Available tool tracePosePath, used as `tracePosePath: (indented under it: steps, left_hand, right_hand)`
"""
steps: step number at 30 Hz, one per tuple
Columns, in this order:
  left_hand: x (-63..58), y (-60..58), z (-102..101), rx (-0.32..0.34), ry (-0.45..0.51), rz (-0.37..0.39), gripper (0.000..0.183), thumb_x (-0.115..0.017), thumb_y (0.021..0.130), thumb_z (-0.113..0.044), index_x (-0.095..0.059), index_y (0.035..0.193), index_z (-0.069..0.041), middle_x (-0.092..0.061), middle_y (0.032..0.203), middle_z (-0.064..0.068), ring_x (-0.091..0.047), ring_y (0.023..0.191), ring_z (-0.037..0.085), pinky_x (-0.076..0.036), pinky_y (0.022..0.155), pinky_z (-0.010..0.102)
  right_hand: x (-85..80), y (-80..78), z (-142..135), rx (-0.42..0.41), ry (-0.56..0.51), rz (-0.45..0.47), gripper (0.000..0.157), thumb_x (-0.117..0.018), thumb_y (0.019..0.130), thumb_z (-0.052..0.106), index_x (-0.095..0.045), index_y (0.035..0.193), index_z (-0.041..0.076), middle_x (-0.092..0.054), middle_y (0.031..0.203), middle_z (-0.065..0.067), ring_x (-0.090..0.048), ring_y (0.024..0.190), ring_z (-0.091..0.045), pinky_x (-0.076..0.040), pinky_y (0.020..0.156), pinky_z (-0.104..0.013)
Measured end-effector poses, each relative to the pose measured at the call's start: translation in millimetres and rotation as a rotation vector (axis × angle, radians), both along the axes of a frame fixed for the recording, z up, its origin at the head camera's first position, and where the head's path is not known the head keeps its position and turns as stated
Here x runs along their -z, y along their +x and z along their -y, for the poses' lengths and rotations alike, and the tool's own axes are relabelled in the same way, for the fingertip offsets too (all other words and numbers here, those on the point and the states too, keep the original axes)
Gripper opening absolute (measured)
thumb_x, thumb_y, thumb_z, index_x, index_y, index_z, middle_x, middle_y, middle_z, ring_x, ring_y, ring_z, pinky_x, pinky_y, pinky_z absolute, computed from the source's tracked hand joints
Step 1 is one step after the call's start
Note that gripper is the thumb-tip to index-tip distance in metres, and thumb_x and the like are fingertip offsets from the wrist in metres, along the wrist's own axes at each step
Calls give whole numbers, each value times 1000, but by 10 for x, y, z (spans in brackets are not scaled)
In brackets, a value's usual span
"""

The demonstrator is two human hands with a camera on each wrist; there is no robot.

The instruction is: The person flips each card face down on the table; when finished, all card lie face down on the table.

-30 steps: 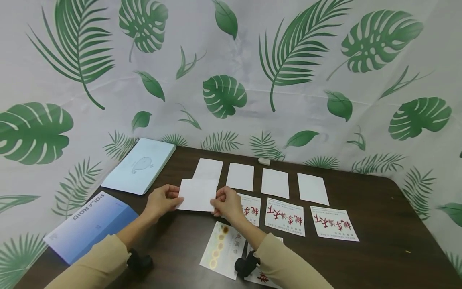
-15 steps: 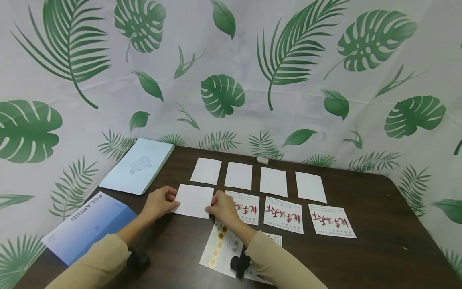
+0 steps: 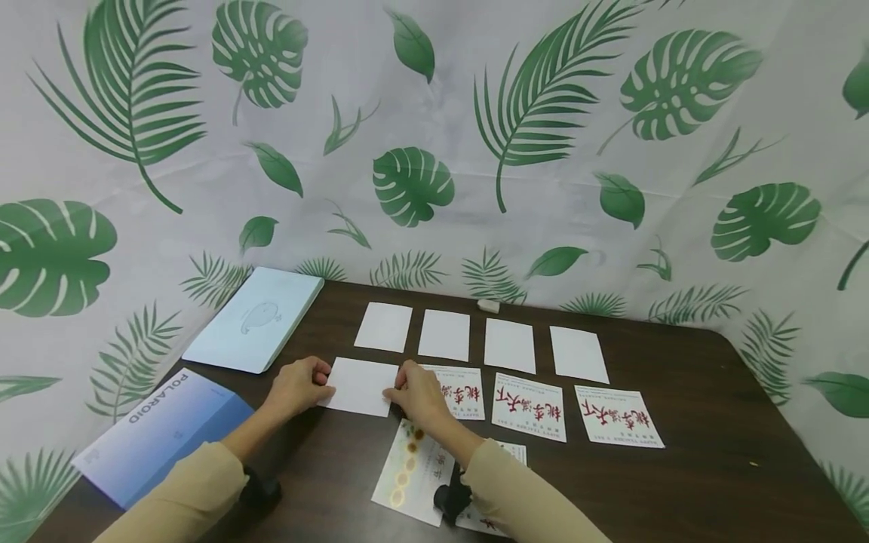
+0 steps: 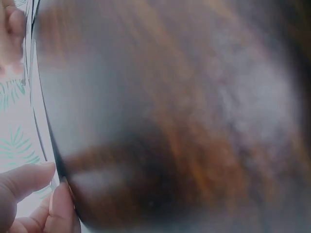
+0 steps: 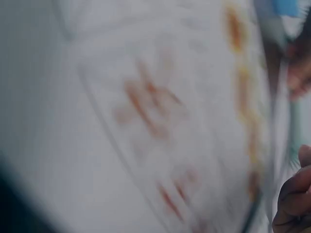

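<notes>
A blank white card [image 3: 360, 387] lies level in front of the leftmost card of the back row, its two short edges between my hands. At its left edge my left hand [image 3: 296, 387] pinches it; the left wrist view shows thumb and fingers [image 4: 62, 204] meeting at the thin edge. My right hand [image 3: 419, 394] pinches the right edge, fingers curled. That hand partly overlaps a card with red characters [image 3: 463, 394] in the head view. In the right wrist view the right hand [image 5: 294, 199] shows only at the right border.
Blank white cards [image 3: 444, 335] form a row at the back. Red-lettered cards [image 3: 529, 407] lie in front of them. A sunflower card [image 3: 407, 475] lies under the right forearm. At left are a blue POLAROID box [image 3: 163, 430] and a pale blue whale-printed book [image 3: 251, 320].
Both hands have brought the white card down and toward me, so it no longer overlaps the leftmost back-row card. Their pinch on it looks the same.
</notes>
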State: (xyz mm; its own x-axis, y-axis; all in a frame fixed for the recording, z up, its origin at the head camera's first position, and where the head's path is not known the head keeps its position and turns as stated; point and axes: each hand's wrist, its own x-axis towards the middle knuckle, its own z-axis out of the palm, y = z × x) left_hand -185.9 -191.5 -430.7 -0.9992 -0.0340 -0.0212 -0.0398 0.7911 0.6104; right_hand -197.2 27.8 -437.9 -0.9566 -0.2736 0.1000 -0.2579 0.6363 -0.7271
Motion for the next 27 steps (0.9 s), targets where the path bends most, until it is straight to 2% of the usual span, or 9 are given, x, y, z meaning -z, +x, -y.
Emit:
tracePosePath:
  steps: [2,5,8,10,17,21,24,27]
  left_hand:
    - [1,-1,7,6,-14,3,28,-75,74,-10,-63,96,2,-62,79,7,-53,67,17,-42,56,26]
    - [-12,1,23,13,-30,4,28,-75,74,-11,-62,96,2,-62,79,7,-53,68,17,-42,58,27]
    - [-34,10,42,24,-46,7,28,-74,74,-11,-62,95,1,-61,79,6,-52,68,17,-41,57,28]
    - [-47,14,53,27,-53,14,28,-74,74,-11,-61,95,1,-61,78,6,-52,67,17,-41,56,28]
    - [-68,-2,40,41,-49,34,29,-73,75,-13,-61,98,2,-61,80,7,-53,66,16,-44,55,28]
    - [-100,-26,-22,39,-37,-14,28,-71,79,-13,-61,100,2,-62,82,7,-54,69,17,-44,57,29]
    - [-123,-67,-135,64,17,-67,26,-70,81,-13,-63,101,2,-65,84,7,-58,73,19,-44,60,28]
    - [-137,-119,-316,115,140,-54,27,-69,82,-11,-63,105,3,-66,88,9,-62,78,19,-49,60,26]
  right_hand:
    - [-24,-54,-131,13,-75,-9,18,-72,81,12,-59,84,2,-56,60,-2,-47,44,-5,-38,41,-17]
    - [-66,-158,-419,82,-130,-12,18,-71,81,9,-62,91,-1,-58,65,-4,-50,46,-7,-40,43,-19]
    - [-67,-235,-710,152,-91,16,21,-71,80,7,-62,97,-3,-57,71,-5,-50,55,-9,-41,48,-20]
    - [-40,-269,-857,170,-37,44,25,-72,79,7,-62,100,-3,-57,73,-4,-49,60,-11,-42,50,-21]
    - [-5,-294,-1045,123,157,14,29,-76,74,5,-62,98,-2,-53,73,-4,-46,66,-15,-40,59,-26]
    - [-41,-306,-1070,84,229,-9,25,-77,74,6,-59,91,-1,-51,75,-6,-44,69,-17,-39,61,-28]
    - [-70,-329,-1089,72,258,7,27,-78,74,9,-56,88,0,-50,77,-7,-44,72,-18,-39,62,-30]
    - [-78,-345,-1106,72,265,41,31,-79,73,10,-54,88,1,-49,78,-7,-43,73,-19,-39,62,-30]
